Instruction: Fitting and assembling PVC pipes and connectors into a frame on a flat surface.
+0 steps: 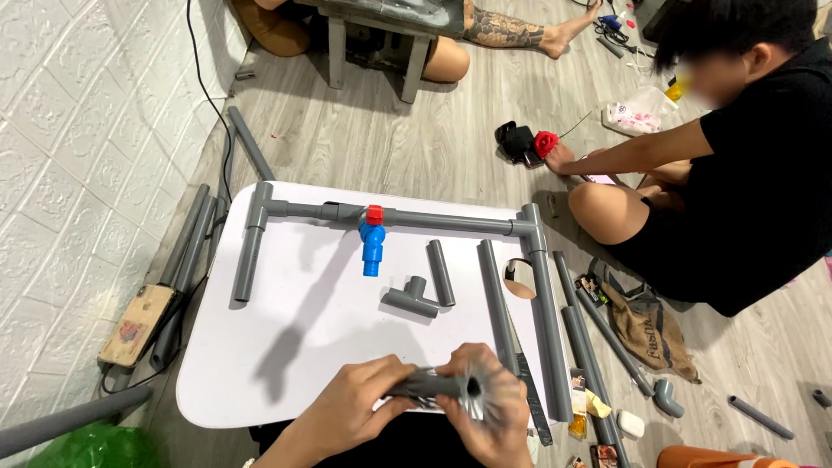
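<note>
Grey plastic pipe is everywhere, and the piece in hand is a short pipe stub (pixel 431 382) held over the near edge of the white desk (pixel 286 347). The left hand (pixel 347 407) wraps around one end of the stub with its fingers closed on it, and the right hand (pixel 490 403) grips the other end, where a blurred, frayed-looking fringe or fitting shows; what exactly sits on that end cannot be told.

Further back on the desk from the stub lies a partly built pipe frame (pixel 407 218): a long horizontal run with elbows at both ends, a leg coming down from each, and a blue valve with a red handle (pixel 373 238) set into the run, left of its middle. That much looks joined already. Between the frame and the stub lie loose parts not yet fitted: a grey tee fitting (pixel 412 299), a short straight piece (pixel 440 273) just right of it, and a longer pipe (pixel 496 303) right of that again. So the assembly seems to be somewhere in the middle, with several pieces left to join.

Right of the desk, more pipes (pixel 598 338) and a loose elbow (pixel 666 396) lie on the wooden floor (pixel 416 139). Another person in black (pixel 745 191) sits there, one hand by a red object (pixel 545 143). Left of the desk, spare pipes lean along the white wall (pixel 78 156).
</note>
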